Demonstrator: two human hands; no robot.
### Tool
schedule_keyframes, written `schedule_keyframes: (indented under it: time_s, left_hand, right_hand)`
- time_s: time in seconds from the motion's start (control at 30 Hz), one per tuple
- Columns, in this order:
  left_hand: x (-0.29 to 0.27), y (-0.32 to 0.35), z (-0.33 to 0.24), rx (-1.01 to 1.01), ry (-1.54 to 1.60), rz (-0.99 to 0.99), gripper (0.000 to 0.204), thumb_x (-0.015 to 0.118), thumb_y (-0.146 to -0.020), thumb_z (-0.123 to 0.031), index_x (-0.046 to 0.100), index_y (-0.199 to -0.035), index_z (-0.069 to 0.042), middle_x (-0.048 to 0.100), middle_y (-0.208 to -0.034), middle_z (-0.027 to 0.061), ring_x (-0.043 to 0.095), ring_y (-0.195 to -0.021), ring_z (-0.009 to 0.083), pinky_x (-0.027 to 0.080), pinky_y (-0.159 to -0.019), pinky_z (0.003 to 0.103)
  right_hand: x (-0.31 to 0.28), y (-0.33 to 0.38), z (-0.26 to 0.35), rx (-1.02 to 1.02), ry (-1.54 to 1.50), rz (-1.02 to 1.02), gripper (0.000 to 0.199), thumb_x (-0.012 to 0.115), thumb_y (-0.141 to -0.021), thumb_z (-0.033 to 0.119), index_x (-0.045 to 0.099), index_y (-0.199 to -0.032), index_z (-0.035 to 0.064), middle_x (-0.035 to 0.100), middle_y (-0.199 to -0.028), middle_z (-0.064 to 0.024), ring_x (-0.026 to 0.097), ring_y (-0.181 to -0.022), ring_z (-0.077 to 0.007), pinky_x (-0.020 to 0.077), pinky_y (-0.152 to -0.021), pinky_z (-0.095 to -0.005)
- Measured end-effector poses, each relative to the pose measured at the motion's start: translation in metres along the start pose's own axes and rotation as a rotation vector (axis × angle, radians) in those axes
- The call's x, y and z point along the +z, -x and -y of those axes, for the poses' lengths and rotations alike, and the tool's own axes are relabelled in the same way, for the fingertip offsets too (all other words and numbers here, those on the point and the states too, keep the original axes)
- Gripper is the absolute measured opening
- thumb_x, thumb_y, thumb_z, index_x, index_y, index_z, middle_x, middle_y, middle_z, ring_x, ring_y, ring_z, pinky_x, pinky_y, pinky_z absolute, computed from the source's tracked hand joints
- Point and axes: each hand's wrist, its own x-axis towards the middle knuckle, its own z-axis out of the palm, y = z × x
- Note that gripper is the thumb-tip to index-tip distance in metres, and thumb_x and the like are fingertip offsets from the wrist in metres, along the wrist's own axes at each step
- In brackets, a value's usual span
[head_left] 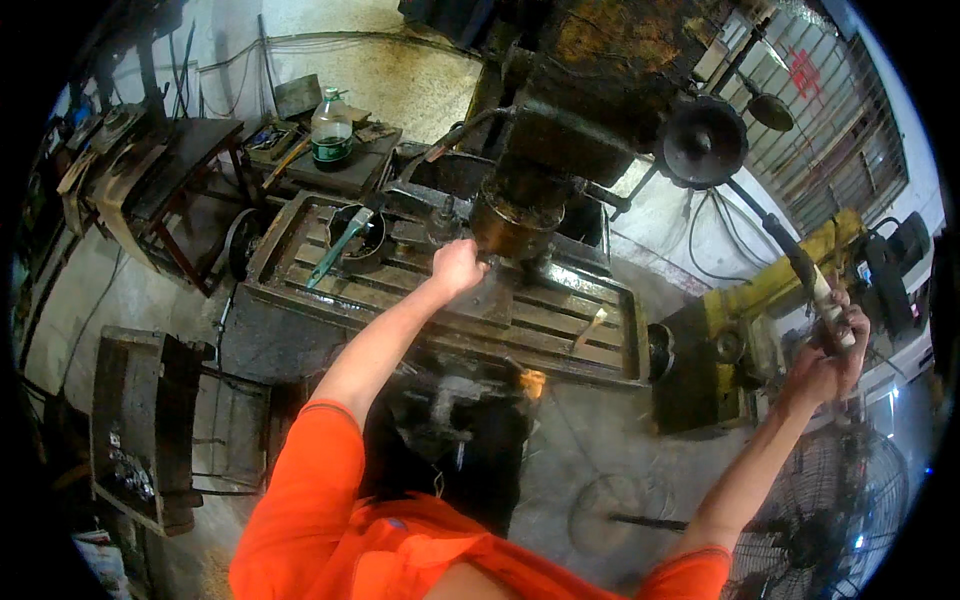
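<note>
My right hand (pixel 830 355) is wrapped round the pale grip of a long lever (pixel 800 268) that runs from the machine's dark round hub (pixel 703 142). My left hand (pixel 459 266) is closed beside a fixture on the slotted machine table (pixel 380 300), just below and left of the round spindle head (pixel 516 222). What its fingers hold, if anything, is hidden. A pot (pixel 362 245) with a green-handled brush (pixel 340 250) in it stands on the table to the left. Toward the table's right end lies a small pale-tipped brush (pixel 590 328).
A clear bottle with green liquid (pixel 332 128) stands on a side bench at the back left. A metal bin (pixel 135 420) with small shiny parts is at lower left. A caged fan (pixel 830 500) stands below my right arm. A yellow machine part (pixel 785 275) is at right.
</note>
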Motion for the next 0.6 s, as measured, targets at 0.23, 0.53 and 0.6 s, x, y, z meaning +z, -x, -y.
schedule_keyframes:
  time_s: [0.23, 0.53, 0.6]
  left_hand:
    - [0.000, 0.001, -0.004, -0.016, -0.005, 0.025, 0.032, 0.071, -0.067, -0.030, 0.063, -0.078, -0.001, 0.062, -0.084, 0.0182, 0.060, -0.084, 0.0328, 0.048, -0.073, 0.042]
    - [-0.048, 0.029, 0.021, 0.224, -0.009, -0.091, 0.039, 0.068, -0.071, -0.029, 0.061, -0.101, -0.006, 0.062, -0.079, 0.0167, 0.061, -0.077, 0.0334, 0.049, -0.067, 0.042]
    - [-0.090, 0.059, 0.041, 0.210, -0.108, -0.225, 0.040, 0.067, -0.073, -0.026, 0.059, -0.109, -0.011, 0.063, -0.084, 0.0149, 0.061, -0.077, 0.0324, 0.049, -0.067, 0.042]
  right_hand:
    - [-0.020, 0.043, -0.019, -0.095, -0.056, 0.174, 0.008, 0.050, -0.071, 0.012, 0.049, -0.073, 0.0034, 0.044, -0.077, -0.0069, 0.045, -0.086, -0.0213, 0.0313, -0.097, -0.0385]
    - [-0.015, 0.048, -0.022, -0.088, -0.064, 0.101, 0.014, 0.049, -0.067, 0.015, 0.049, -0.075, 0.0034, 0.046, -0.082, -0.0063, 0.046, -0.092, -0.0233, 0.0255, -0.104, -0.0462]
    - [-0.018, 0.047, -0.023, -0.112, -0.071, 0.107, 0.013, 0.047, -0.068, 0.015, 0.048, -0.075, 0.0042, 0.044, -0.078, -0.0047, 0.046, -0.092, -0.0239, 0.0193, -0.107, -0.0523]
